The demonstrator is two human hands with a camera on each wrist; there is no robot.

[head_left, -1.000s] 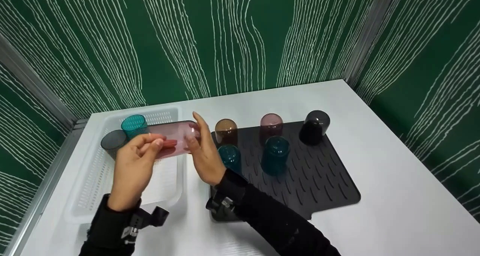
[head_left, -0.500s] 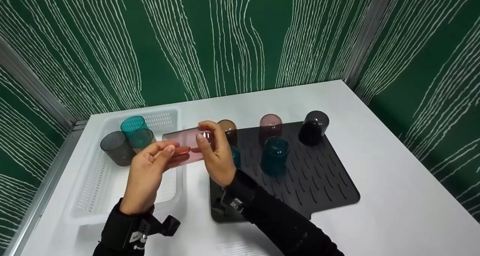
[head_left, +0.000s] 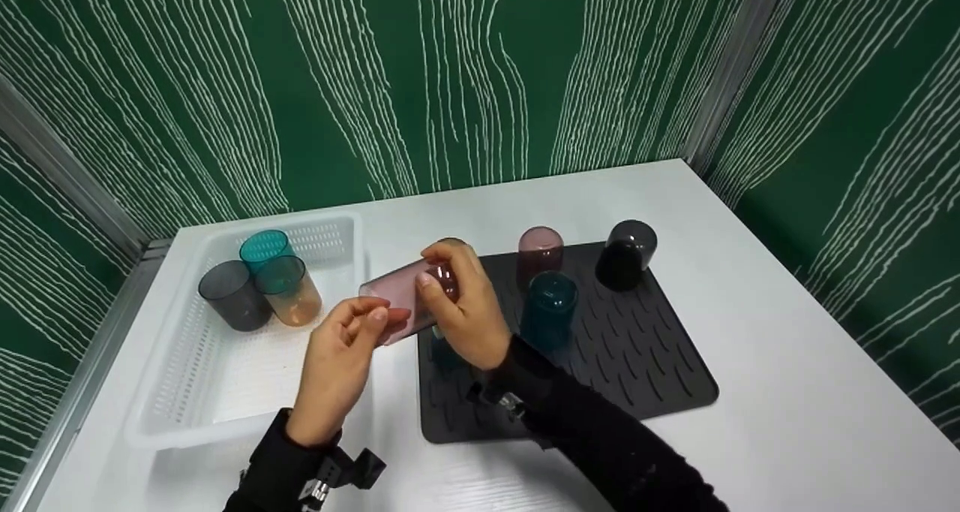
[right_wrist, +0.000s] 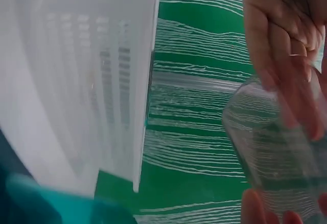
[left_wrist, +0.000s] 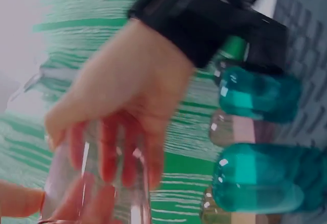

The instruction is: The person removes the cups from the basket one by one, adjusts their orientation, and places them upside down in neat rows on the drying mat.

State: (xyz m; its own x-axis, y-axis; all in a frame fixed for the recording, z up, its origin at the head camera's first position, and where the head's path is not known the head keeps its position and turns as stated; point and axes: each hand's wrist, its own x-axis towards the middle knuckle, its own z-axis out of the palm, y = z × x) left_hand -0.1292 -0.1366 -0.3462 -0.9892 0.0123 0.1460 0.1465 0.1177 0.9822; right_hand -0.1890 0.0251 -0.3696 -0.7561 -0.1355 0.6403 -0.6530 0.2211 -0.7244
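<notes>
A pink see-through cup [head_left: 397, 293] lies on its side in the air between both hands, over the gap between the white basket [head_left: 187, 399] and the black mat [head_left: 637, 362]. My right hand [head_left: 439, 272] curls its fingers round the cup's closed end. My left hand [head_left: 371, 318] pinches the cup's open rim with its fingertips. In the left wrist view the right hand's fingers [left_wrist: 117, 147] wrap the cup [left_wrist: 66, 183]. The right wrist view shows the cup [right_wrist: 271, 147] under the left hand's palm [right_wrist: 286, 45].
Three cups stand upright in the basket's far left corner: grey [head_left: 232, 296], teal [head_left: 262, 248], amber [head_left: 294, 293]. Upside down on the mat are a purple cup [head_left: 540, 251], a black cup [head_left: 626, 251] and a teal cup [head_left: 549, 309]; another teal one [head_left: 442, 353] is partly hidden by my right hand.
Both hands have carried the pink cup to the right, from above the basket to the mat's left edge. The right hand's fingers have curled round it. The amber cup in the basket is now uncovered.
</notes>
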